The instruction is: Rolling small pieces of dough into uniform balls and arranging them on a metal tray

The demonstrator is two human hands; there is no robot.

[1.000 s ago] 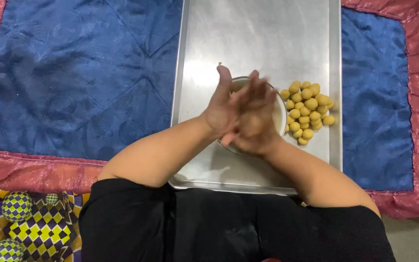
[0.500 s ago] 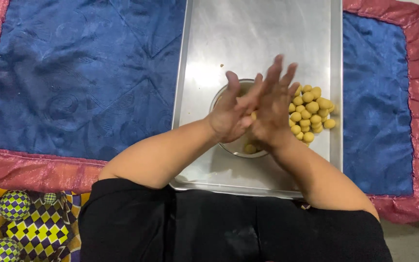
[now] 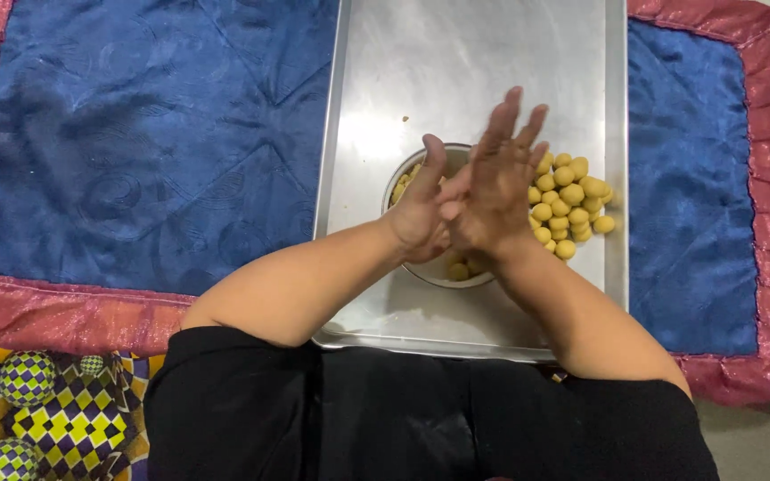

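My left hand (image 3: 421,214) and my right hand (image 3: 503,174) are pressed palm to palm above a small metal bowl (image 3: 396,185). The right hand's fingers stretch straight out, past the left hand. Whatever lies between the palms is hidden. Yellow dough pieces (image 3: 459,270) show inside the bowl under my wrists. A pile of several small round yellow dough balls (image 3: 574,203) lies on the steel tray (image 3: 456,71) just right of the bowl, close to my right hand.
The tray sits on a blue quilted cloth (image 3: 153,142) with a pink-red border (image 3: 64,307). A yellow, purple and green patterned fabric (image 3: 46,410) lies at the lower left. My black garment fills the bottom of the view.
The right hand has slid forward over the left, its fingers now extended and spread. More of the bowl and the dough in it shows under the wrists.
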